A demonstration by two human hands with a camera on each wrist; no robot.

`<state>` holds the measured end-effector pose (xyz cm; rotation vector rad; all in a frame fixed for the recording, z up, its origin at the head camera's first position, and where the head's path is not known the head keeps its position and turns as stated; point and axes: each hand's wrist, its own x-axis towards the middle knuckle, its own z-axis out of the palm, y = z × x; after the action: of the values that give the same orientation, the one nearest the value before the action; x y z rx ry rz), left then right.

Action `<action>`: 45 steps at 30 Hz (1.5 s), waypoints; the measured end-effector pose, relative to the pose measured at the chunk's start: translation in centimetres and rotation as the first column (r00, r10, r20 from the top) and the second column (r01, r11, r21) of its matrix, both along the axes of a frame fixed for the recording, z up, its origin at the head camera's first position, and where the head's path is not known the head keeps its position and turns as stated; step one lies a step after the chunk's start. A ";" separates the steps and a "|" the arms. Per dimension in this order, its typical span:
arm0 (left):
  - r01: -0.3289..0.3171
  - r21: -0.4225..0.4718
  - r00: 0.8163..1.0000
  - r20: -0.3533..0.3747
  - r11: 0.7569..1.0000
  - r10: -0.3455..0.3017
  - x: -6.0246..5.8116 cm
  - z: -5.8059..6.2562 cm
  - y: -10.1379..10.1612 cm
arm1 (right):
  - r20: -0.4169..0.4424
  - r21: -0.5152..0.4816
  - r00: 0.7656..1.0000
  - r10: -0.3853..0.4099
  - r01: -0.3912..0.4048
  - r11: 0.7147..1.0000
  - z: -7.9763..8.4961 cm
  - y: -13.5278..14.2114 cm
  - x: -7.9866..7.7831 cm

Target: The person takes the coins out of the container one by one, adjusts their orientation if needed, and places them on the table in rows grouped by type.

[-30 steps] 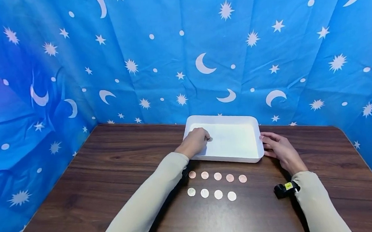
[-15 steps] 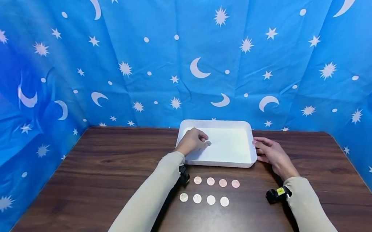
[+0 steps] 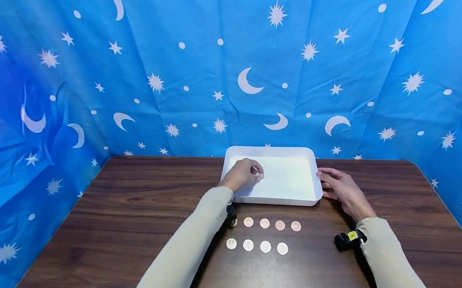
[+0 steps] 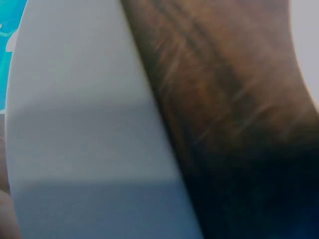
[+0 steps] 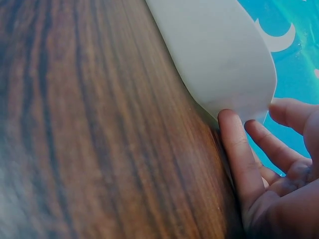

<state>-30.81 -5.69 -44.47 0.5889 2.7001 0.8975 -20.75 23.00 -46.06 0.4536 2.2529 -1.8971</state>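
My left hand (image 3: 243, 173) reaches over the left side of a white rectangular tray (image 3: 308, 197). Its thumb and finger pinch a small silvery coin (image 3: 260, 176), slightly blurred, above the tray floor. In the left wrist view the tray's outer wall (image 4: 79, 99) fills much of the picture, and the hand is mostly out of sight. At the tray's right end, my right hand (image 3: 345, 191) touches the outside wall with extended fingertips; the right wrist view shows these fingers (image 5: 237, 144) against the corner of the wall.
A row of copper-coloured coins (image 3: 265, 223) lies in front of the tray, its leftmost one partly covered by the left wrist camera (image 3: 231, 215). Nearer is a row of pale coins (image 3: 265, 246). Behind the brown wooden table (image 3: 136, 183) hangs a blue star-and-moon cloth (image 3: 192, 65).
The left thumb and finger, slightly apart half a second ago beside the flat-looking coin, have closed together and the coin now looks tilted. My right hand stays against the tray.
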 end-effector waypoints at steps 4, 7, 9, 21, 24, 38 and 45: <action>0.031 -0.023 0.999 -0.020 0.999 -0.032 -0.2 0.4 0.3 | -0.006 -0.007 1.000 0.009 -0.009 1.000 0.0 0.2 0.0; 0.056 -0.042 0.997 -0.047 0.998 -0.058 0.0 0.7 0.6 | -0.008 -0.002 1.000 0.006 -0.006 1.000 -0.1 0.4 0.0; 0.075 -0.048 0.996 -0.048 0.996 -0.077 0.2 0.7 0.7 | -0.005 0.005 1.000 0.003 -0.003 1.000 -0.2 0.5 0.0; 0.035 0.038 0.999 0.031 0.999 -0.037 0.6 0.3 -0.5 | 0.023 0.007 1.000 -0.012 0.011 1.000 -0.8 -0.2 -0.6; 0.032 0.102 0.995 0.088 0.994 -0.041 0.9 0.6 -0.6 | 0.025 0.002 0.999 -0.020 0.020 1.000 -0.8 0.0 -0.5; 0.161 0.218 0.971 0.141 0.963 -0.194 1.5 1.5 -2.1 | 0.009 0.008 1.000 -0.010 0.010 1.000 -0.4 0.3 -0.4; 0.213 0.268 0.938 0.213 0.940 -0.274 1.6 1.5 -2.9 | 0.005 0.019 1.000 0.007 -0.007 1.000 -0.3 0.4 -0.4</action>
<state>-29.17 -8.59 -43.00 0.7858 2.2519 1.1521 -21.18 23.41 -46.39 0.4524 2.2681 -1.8708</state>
